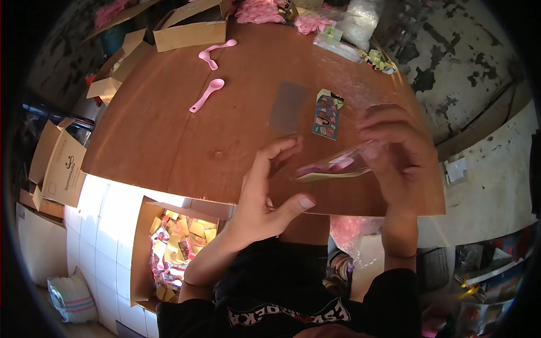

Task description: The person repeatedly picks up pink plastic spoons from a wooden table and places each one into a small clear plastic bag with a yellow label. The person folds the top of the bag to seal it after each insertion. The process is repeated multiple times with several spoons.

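Observation:
My right hand (394, 152) grips one end of a clear plastic packet (315, 172) above the near part of the brown table (146, 129). Inside the packet are something pink, like a spoon, and a pale card edge; motion blurs the details. At the packet's other end, my left hand (262, 197) is open, thumb and fingers apart with the packet between them. Beyond the hands lie a printed colourful card (326, 118) and a flat translucent plastic sleeve (288, 106). Farther left on the table are a pink spoon (208, 94) and other pink spoons (206, 56).
Cardboard boxes (190, 35) line the far left edge. Pink pieces (259, 12) and clear plastic bags (360, 25) sit at the back. Below the table at left, an open carton (141, 253) holds many filled packets (180, 242). A stained wall (468, 96) stands at right.

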